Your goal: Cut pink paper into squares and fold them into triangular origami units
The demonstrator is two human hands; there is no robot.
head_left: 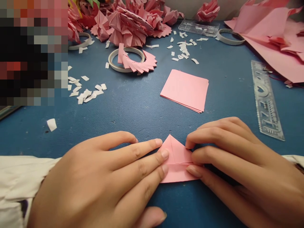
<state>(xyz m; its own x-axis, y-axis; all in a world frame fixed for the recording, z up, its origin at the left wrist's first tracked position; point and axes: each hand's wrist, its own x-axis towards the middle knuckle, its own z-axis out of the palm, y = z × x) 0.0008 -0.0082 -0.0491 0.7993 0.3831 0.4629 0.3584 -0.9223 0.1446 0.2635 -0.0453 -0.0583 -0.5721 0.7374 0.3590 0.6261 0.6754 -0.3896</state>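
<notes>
A pink folded paper (pixel 178 155) lies on the blue table in front of me, with a pointed top and a flat strip along its bottom edge. My left hand (pixel 104 174) rests on its left side, palm down, with fingers stretched out and fingertips pressing the paper. At the right edge, my right hand (pixel 237 161) grips the paper between its thumb and bent fingers. The fingers cover both side corners of the fold. Just beyond it sits a small stack of pink paper squares (pixel 186 90).
Pink folded-paper pieces (pixel 128 25) crowd the back. A tape roll (pixel 112 65) has a fanned pink paper ring (pixel 140 67) leaning on it. White paper scraps (pixel 87 95) lie scattered. A clear stencil ruler (pixel 267 104) and large pink sheets (pixel 268 41) are at right.
</notes>
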